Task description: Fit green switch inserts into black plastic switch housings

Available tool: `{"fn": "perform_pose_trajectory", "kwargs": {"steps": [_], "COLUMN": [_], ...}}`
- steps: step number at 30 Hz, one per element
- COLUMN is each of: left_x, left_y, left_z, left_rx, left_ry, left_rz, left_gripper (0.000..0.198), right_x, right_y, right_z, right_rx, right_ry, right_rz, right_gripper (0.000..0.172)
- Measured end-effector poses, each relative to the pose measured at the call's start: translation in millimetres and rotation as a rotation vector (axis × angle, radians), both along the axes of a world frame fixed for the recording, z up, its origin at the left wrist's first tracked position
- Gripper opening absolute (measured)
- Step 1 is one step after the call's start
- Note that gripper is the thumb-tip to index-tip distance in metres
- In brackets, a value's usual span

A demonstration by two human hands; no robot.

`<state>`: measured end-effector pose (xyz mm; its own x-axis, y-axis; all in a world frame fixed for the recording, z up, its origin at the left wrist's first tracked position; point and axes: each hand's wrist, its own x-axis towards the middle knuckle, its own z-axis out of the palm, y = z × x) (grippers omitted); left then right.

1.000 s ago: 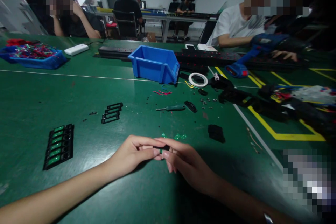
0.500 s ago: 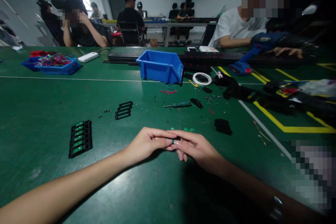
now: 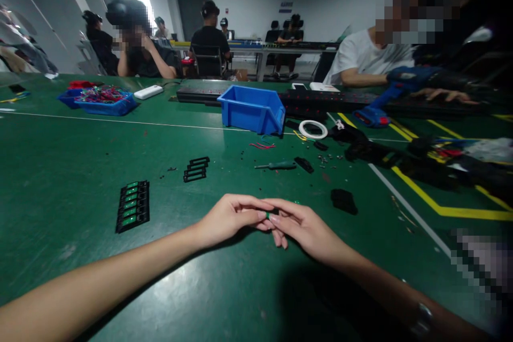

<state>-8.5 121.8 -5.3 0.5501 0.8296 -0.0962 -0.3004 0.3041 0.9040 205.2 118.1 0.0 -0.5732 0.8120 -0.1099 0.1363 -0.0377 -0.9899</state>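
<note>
My left hand (image 3: 234, 216) and my right hand (image 3: 306, 224) meet low over the table, fingertips together. Between both thumbs and fingers they pinch a small black part with a green piece (image 3: 267, 215) showing; the fingers hide most of it. Behind the right fingers, a bit of loose green (image 3: 296, 202) peeks out. To the left lies a row of black holders with green boards (image 3: 133, 206). Several black rectangular frames (image 3: 196, 169) lie beyond my left hand. A dark stack of black parts (image 3: 343, 201) sits right of my right hand.
A green-handled screwdriver (image 3: 280, 165), small screws (image 3: 326, 159) and red wires (image 3: 262, 146) lie ahead. Farther back stand a blue bin (image 3: 252, 109), a white ring (image 3: 313, 129), a wire tray (image 3: 106, 101) and a blue power drill (image 3: 401, 85). Across the table a co-worker's hand (image 3: 449, 96) rests.
The camera view has tilted up and turned slightly left, so the table items sit a little farther right. Both hands keep their pinch on the small part, with hardly any movement.
</note>
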Motion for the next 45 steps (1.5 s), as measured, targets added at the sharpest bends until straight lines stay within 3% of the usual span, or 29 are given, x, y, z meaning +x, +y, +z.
{"fn": "perform_pose_trajectory", "kwargs": {"steps": [7, 13, 15, 18, 20, 21, 25, 28, 32, 38, 45], "left_x": [-4, 4, 1, -20, -45, -59, -104, -116, -115, -116, -104], "left_y": [1, -12, -19, -25, -24, -22, -4, 10, 21, 22, 12], "left_z": [-1.4, 3.7, 9.6, 18.8, 21.7, 21.6, 12.6, 3.1, -3.7, -5.8, 0.6], "left_rx": [0.067, 0.220, 0.400, 0.906, 1.275, 1.308, 1.289, 1.294, 1.302, 1.284, 1.323], "left_ry": [-0.010, 0.085, 0.252, 0.707, 1.042, 1.105, 1.259, 1.320, 1.373, 1.411, 1.288], "left_rz": [0.015, 0.052, 0.091, 0.199, 0.284, 0.316, 0.527, 0.566, 0.559, 0.528, 0.347], "left_gripper": [0.038, 0.034, 0.030, 0.025, 0.022, 0.020, 0.025, 0.022, 0.018, 0.020, 0.021], "right_x": [-10, -17, -16, -16, -16, -16, -18, -18, -17, -16, -14], "right_y": [-7, -19, -24, -37, -47, -53, -67, -68, -63, -55, -51], "right_z": [0.5, 0.9, 4.1, 9.4, 11.3, 11.5, 9.4, 7.0, 4.9, 2.2, -4.0], "right_rx": [0.083, 0.246, 0.376, 0.570, 0.630, 0.648, 0.748, 0.790, 0.761, 0.723, 0.730], "right_ry": [-0.045, -0.128, -0.186, -0.273, -0.318, -0.334, -0.361, -0.360, -0.370, -0.320, -0.334], "right_rz": [-0.104, -0.234, -0.286, -0.354, -0.303, -0.258, -0.096, -0.028, -0.018, -0.133, -0.257], "right_gripper": [0.055, 0.042, 0.035, 0.024, 0.021, 0.020, 0.021, 0.024, 0.017, 0.010, 0.012]}}
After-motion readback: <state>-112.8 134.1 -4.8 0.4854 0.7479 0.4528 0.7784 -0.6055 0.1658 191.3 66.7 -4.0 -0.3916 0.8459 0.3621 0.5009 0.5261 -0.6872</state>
